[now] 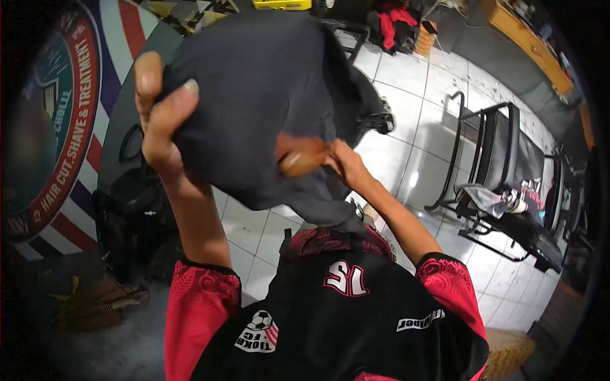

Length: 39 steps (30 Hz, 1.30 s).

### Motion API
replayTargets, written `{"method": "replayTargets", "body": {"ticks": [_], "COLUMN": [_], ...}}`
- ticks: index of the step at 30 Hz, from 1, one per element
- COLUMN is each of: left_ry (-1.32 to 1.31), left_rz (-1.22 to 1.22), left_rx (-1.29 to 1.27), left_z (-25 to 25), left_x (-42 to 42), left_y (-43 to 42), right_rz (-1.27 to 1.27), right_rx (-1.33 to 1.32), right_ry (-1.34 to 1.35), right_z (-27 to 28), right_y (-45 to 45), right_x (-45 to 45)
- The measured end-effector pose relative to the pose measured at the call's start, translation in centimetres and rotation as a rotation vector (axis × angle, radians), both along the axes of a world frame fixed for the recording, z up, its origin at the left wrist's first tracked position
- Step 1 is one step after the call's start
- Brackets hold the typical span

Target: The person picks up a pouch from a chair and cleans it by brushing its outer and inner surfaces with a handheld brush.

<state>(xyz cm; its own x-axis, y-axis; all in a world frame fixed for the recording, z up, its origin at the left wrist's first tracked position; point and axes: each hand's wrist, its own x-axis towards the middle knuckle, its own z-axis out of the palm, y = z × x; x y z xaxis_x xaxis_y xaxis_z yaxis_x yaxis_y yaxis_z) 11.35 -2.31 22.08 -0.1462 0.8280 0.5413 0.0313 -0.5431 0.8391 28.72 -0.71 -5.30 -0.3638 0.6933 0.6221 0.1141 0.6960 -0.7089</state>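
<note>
A large dark grey fabric item (248, 95), bag-like in shape, is held up before my chest; its exact kind is unclear. My left hand (164, 117) grips its left edge, thumb on the near face and fingers partly hidden behind. A black buckle-like piece (379, 120) shows at its right side. Against the lower part of the fabric is a brown, wooden-looking brush (304, 159), smeared by motion. My right hand (344, 164) is closed around the right end of this brush. The brush's underside against the cloth cannot be made out.
A black metal-framed chair (502, 159) stands at the right, with a cloth (486, 198) and other items on it. On the left is a round barber sign (70, 127). White floor tiles (397, 95) lie below. A yellow object (283, 4) is at the top.
</note>
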Motion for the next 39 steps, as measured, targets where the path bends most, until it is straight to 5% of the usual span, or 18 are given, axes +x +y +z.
{"method": "replayTargets", "body": {"ticks": [5, 8, 10, 13, 15, 17, 21, 23, 26, 27, 28, 31, 33, 36, 39], "left_ry": [-0.295, -0.29, -0.274, -0.257, -0.134, -0.123, -0.128, 0.014, -0.038, -0.086, -0.131, -0.159, -0.212, -0.117, -0.043], "left_rz": [0.092, -0.196, -0.251, -0.253, -0.336, -0.419, -0.459, -0.053, -0.155, -0.159, -0.4, -0.168, -0.241, -0.54, -0.13], "left_rx": [-0.139, -0.076, -0.096, -0.118, -0.09, -0.056, 0.02, 0.238, 0.227, 0.206, 0.226, 0.164, 0.104, 0.067, 0.016], "left_z": [1.8, 0.0, -0.2, -0.3, -0.5, -0.2, 0.9, 1.3, 2.8, 2.9, 3.3, 3.1, 3.2, 3.1, 1.7], "left_x": [1.0, -1.0, -1.1, -0.3, -0.4, 0.0, 0.0, -1.1, -1.3, -1.8, -2.2, -2.5, -2.2, -1.8, -1.7], "left_y": [-0.8, 1.1, 1.6, 2.0, 2.3, 1.9, 1.0, 0.6, -0.3, -0.4, 0.0, 0.1, -0.4, -0.3, 0.5], "right_rz": [0.055, -0.042, 0.05, -0.153, -0.22, -0.303, -0.295, -0.261, -0.095, -0.027, -0.05, -0.07, 0.002, 0.001, -0.034], "right_rx": [-0.261, -0.122, -0.31, -0.146, -0.515, -0.405, -0.238, -0.161, 0.009, -0.148, -0.075, -0.089, -0.303, -0.398, -0.623], "right_ry": [-0.832, -0.999, -0.611, -0.114, 0.076, 0.317, 0.323, 0.125, -0.203, -0.463, -0.562, -1.166, -1.002, -0.372, 0.05], "right_z": [-15.7, -17.3, -14.8, -6.7, -0.6, 2.7, 5.1, 3.1, -6.7, -10.0, -14.6, -21.4, -19.3, -12.7, -2.3], "right_y": [-3.3, -3.9, -4.7, -5.0, -4.7, -2.5, 1.4, 1.4, 1.8, 0.9, -0.2, -3.6, -5.5, -6.6, -5.5], "right_x": [5.6, 7.6, 7.8, 3.4, 0.2, -2.4, -3.3, -2.3, 0.1, 1.9, 3.7, 7.7, 8.2, 5.7, 0.5]}}
